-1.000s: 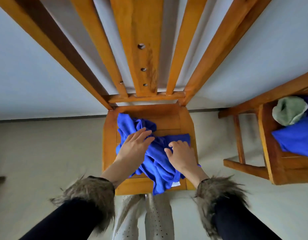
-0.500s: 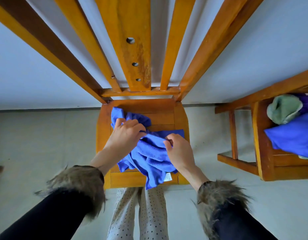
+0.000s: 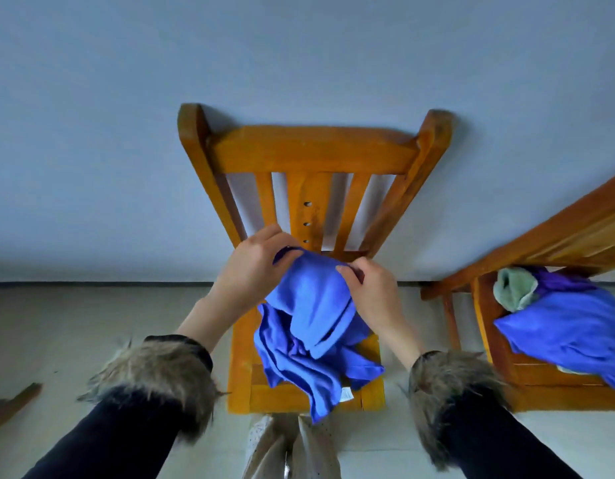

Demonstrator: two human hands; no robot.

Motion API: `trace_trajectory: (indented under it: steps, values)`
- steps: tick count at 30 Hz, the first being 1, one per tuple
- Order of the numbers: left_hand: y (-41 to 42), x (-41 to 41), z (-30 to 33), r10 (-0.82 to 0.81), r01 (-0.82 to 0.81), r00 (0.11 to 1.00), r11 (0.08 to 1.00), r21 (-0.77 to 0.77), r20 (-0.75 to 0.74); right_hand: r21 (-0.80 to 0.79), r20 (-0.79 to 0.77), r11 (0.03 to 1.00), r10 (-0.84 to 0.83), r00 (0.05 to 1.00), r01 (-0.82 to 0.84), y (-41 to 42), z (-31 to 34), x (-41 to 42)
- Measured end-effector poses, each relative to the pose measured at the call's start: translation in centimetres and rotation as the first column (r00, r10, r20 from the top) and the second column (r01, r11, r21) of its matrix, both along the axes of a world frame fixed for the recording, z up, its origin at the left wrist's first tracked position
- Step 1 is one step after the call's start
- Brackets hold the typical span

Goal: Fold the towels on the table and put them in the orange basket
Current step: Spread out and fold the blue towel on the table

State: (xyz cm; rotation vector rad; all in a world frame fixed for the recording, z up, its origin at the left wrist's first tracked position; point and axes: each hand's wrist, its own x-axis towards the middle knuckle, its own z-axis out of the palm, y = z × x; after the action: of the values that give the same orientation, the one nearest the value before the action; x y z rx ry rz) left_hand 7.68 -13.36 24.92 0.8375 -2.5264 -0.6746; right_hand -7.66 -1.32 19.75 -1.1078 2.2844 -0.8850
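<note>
Wooden chair (image 3: 242, 357) against pale wall, beige floor; second chair (image 3: 485, 312) to the right carries more towels. My left hand (image 3: 252, 271) and right hand (image 3: 371, 288) pinch the blue towel (image 3: 309, 326), now lifted off the seat, previously bunched flat.

Left hand (image 3: 252, 267): raised mid-scene, back toward the camera, fingers curled over and pinching the upper edge of a crumpled blue cloth towel (image 3: 309, 326). Right hand (image 3: 373, 288): just beside it on the right, thumb and curled fingers pinching the same upper edge. Hands close together, not touching. Forearms: both bare at the wrist, converging from the near corners toward the centre. Sleeves: black, each ending in a shaggy brown fur cuff.
</note>
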Motion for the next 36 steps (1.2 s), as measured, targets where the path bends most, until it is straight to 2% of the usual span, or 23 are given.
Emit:
trace_trajectory:
  steps: [4,9,15,18,22,27,31,36]
  values:
    - [-0.5,1.2,5.4,0.015,-0.021,0.994,0.998,-0.057,-0.110,-0.103,-0.071,0.995,-0.020,0.997,0.012,-1.1,5.5,0.9]
    - [-0.5,2.8,11.7,0.025,-0.045,0.969,0.996,-0.074,-0.247,-0.129,-0.172,0.990,-0.078,0.982,0.056,-1.6,10.4,2.2]
    - [-0.3,7.7,17.7,0.224,-0.268,0.904,0.961,-0.073,-0.364,-0.218,-0.344,0.976,-0.070,0.936,-0.007,-4.3,16.6,3.2]
    - [0.3,11.7,20.1,0.356,-0.421,0.830,0.905,-0.064,-0.429,-0.266,-0.312,0.961,-0.011,0.950,-0.076,-5.9,19.2,4.6]
    - [2.0,17.9,21.9,0.518,-0.620,0.702,0.782,-0.062,-0.489,-0.325,-0.277,0.922,0.119,0.954,-0.210,-7.5,21.4,7.8]
    - [6.1,27.9,22.8,0.685,-0.833,0.502,0.548,-0.080,-0.528,-0.379,-0.238,0.825,0.352,0.905,-0.420,-9.6,23.0,15.6]
    - [10.8,36.1,22.6,0.775,-0.929,0.355,0.355,-0.105,-0.523,-0.382,-0.148,0.753,0.523,0.840,-0.536,-10.7,23.7,24.8]
    - [17.5,46.5,21.2,0.851,-0.992,0.117,0.129,-0.011,-0.512,-0.404,-0.064,0.643,0.690,0.721,-0.651,-10.8,24.5,37.3]
